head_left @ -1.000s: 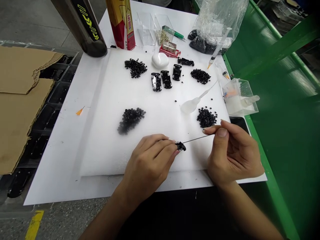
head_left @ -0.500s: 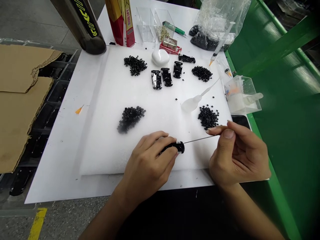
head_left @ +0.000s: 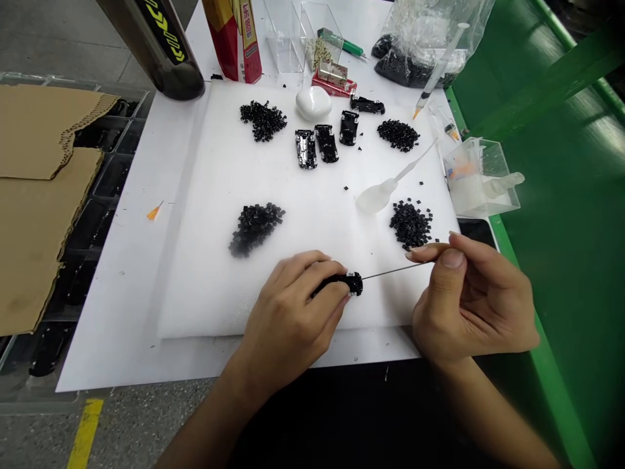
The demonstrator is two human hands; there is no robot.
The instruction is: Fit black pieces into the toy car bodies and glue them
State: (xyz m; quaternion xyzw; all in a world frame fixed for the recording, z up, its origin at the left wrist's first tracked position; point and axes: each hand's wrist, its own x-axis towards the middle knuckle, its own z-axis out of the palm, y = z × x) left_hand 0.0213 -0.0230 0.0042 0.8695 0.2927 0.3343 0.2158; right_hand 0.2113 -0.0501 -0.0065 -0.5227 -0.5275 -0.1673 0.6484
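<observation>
My left hand [head_left: 297, 312] is closed around a small black car-shaped part [head_left: 354, 283], pressing it on the white foam pad [head_left: 205, 280] near its front edge. Between thumb and fingers, my right hand [head_left: 471, 299] pinches a thin metal rod [head_left: 395, 270], whose far tip meets the right end of that part. Just beyond my right hand lies a pile of small black squares [head_left: 411, 225]. Further back on the pad are several similar black parts [head_left: 326, 143], a white rounded object [head_left: 313, 103] and a translucent dropper [head_left: 378, 195].
More black piles [head_left: 256, 228] lie on the pad's left side. Along the back stand a dark bottle [head_left: 178, 71], a red and gold carton [head_left: 239, 39] and clear boxes [head_left: 286, 39]. A syringe [head_left: 442, 68] and clear container [head_left: 481, 179] are at right, beside a green wall [head_left: 561, 195].
The view has shifted slightly. Both hands keep their grips, and the rod still meets the end of the black part.
</observation>
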